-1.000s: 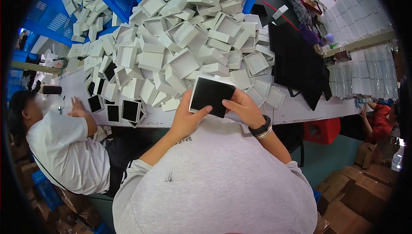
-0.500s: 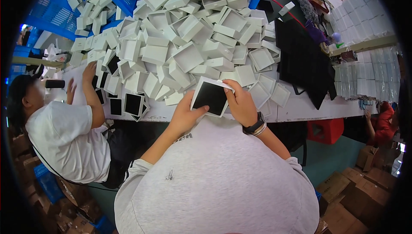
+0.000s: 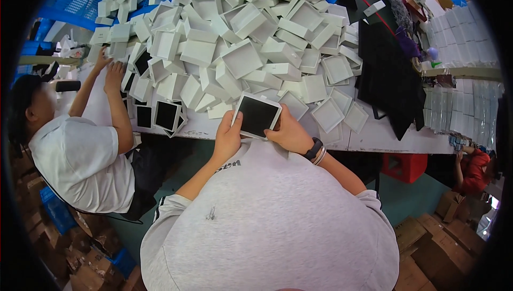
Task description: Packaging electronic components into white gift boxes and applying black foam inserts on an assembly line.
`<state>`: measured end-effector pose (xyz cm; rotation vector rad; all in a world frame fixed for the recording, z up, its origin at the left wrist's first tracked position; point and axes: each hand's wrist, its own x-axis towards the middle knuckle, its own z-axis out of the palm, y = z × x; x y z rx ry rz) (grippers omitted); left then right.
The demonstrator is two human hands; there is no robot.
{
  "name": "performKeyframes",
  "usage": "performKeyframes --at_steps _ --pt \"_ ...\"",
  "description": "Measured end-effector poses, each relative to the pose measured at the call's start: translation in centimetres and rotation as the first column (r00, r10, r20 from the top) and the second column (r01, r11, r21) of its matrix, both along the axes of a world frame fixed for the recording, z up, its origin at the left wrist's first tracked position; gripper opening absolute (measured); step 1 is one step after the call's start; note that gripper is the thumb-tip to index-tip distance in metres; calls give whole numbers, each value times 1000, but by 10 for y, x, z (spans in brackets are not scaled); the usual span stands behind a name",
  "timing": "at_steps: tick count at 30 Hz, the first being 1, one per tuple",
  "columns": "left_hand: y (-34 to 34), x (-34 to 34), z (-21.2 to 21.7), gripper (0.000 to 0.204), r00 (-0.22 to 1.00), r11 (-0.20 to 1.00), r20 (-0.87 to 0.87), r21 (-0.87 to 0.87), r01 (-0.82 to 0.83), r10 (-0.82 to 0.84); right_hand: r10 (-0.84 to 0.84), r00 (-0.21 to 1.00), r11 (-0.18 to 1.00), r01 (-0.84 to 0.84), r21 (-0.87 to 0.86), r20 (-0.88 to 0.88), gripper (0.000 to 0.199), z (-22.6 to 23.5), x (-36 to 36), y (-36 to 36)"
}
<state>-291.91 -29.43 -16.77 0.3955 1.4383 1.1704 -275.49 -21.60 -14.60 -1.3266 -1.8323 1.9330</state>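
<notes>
I hold a small white square box (image 3: 257, 115) with a black pad inside, just above the table's near edge. My left hand (image 3: 228, 136) grips its lower left side. My right hand (image 3: 290, 132), with a dark watch and bracelets on the wrist, grips its right side with fingers over the rim. Right behind the box lies a big heap of empty white box trays (image 3: 243, 45) spread over the table (image 3: 374, 139).
A person in a white shirt (image 3: 80, 157) sits at my left, both hands up in the heap. Finished boxes with black pads (image 3: 165, 115) stand near that person. A stack of black pads (image 3: 387, 75) lies at right. Blue crates (image 3: 75, 2) behind, cardboard cartons (image 3: 443, 248) on the floor.
The box has turned more level and come closer to me, my hands now on both its sides. The person at left has reached both arms further up into the heap.
</notes>
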Motion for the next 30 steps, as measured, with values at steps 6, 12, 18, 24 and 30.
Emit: performKeyframes --at_steps 6,12,18,24,30 --pt "8 -62 -1 32 925 943 -186 39 -330 331 -254 943 960 218 -173 -217 60 -14 35 31" --pt "-38 -288 -74 61 346 858 -872 144 -493 345 -810 548 288 58 956 211 67 -56 189 124" --pt "20 -227 -31 64 -63 781 -993 -35 -623 -95 -758 434 500 -91 861 486 94 -81 204 163" --pt "55 -117 -32 45 122 979 -974 198 44 191 -769 556 316 -96 944 314 81 -65 180 196" --pt "64 -44 -7 36 420 946 -888 277 167 186 -745 445 526 -68 848 497 61 -80 193 240"
